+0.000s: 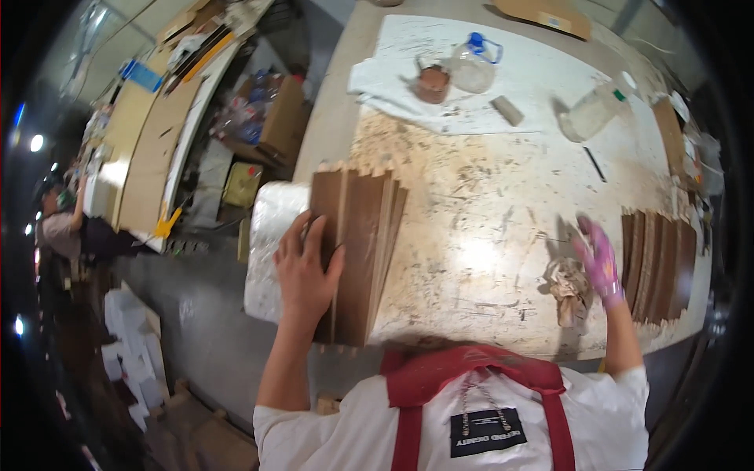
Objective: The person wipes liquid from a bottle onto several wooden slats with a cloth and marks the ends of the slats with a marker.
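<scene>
Head view: the left hand (305,265), bare, lies left of centre in the frame with fingers moderately spread and thumb set apart, touching the left part of a stack of brown boards (360,259). The right hand (600,263), in a pink-purple glove, is right of centre, loosely open with its fingers toward the upper left; it is just beside a crumpled brownish wad (567,284), and whether the two touch I cannot tell. The stack under the left hand has its long axis running up and down the frame, its upper end leaning slightly right, its layers fanned a little along the right side. A second stack of brown boards (656,267) stands at the right of the frame, its long axis also nearly vertical. Left of the first stack sits a white wrapped block (271,235). The pale desk (471,188) is scuffed with dark marks; toward its top lie a white sheet (408,47), a clear jug with a blue cap (473,72), a brown container (433,84), a small grey block (507,111) and a tilted clear bottle (591,112). At upper left, a cardboard box (284,118) holds plastic items above a grey floor (196,290); another person (63,228) is at the far left.
</scene>
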A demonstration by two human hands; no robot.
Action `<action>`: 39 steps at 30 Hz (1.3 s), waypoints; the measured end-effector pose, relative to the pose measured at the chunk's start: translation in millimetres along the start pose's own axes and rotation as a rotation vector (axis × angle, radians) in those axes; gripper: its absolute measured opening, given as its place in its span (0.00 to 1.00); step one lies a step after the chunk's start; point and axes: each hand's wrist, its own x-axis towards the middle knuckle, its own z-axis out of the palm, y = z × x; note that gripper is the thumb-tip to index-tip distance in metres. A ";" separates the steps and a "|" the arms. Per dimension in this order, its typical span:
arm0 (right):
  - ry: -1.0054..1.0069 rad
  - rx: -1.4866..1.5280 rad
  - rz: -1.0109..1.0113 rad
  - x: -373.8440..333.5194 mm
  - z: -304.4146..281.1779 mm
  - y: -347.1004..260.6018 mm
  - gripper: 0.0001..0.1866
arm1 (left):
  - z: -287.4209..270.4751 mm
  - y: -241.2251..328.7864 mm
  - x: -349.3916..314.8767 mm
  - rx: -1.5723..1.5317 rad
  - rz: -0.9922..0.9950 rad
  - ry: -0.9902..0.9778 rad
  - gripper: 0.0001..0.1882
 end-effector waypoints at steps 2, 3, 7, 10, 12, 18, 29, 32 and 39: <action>-0.045 -0.227 -0.173 -56.4 13.9 10.2 0.33 | 0.2 -0.1 0.0 0.016 0.004 0.014 0.27; 0.026 -0.330 -0.346 -76.3 23.7 14.7 0.34 | -0.5 0.4 0.4 0.036 0.001 0.014 0.27; -0.031 -0.219 -0.128 -95.9 39.9 25.4 0.32 | -10.4 4.6 0.8 0.018 -0.018 -0.069 0.28; 0.013 0.148 -0.056 -38.6 29.1 -17.4 0.28 | -23.7 7.9 -7.2 0.028 0.028 -0.080 0.31; 0.068 0.046 -0.269 17.2 23.8 -80.2 0.29 | -30.0 9.4 -16.4 0.019 0.001 -0.144 0.31; -0.102 0.104 -0.919 136.5 100.8 -295.1 0.21 | -17.3 8.8 -31.9 0.010 0.030 -0.108 0.30; 0.083 -0.429 -1.330 229.6 158.6 -318.0 0.22 | -15.0 6.7 -32.6 -0.006 0.015 -0.084 0.27; 0.081 -0.341 -1.244 226.5 150.6 -305.2 0.24 | -16.4 6.1 -32.1 -0.059 0.001 -0.119 0.29; -0.146 0.488 -0.415 187.0 102.8 -253.5 0.20 | -9.2 3.0 -34.4 -0.092 0.000 -0.049 0.26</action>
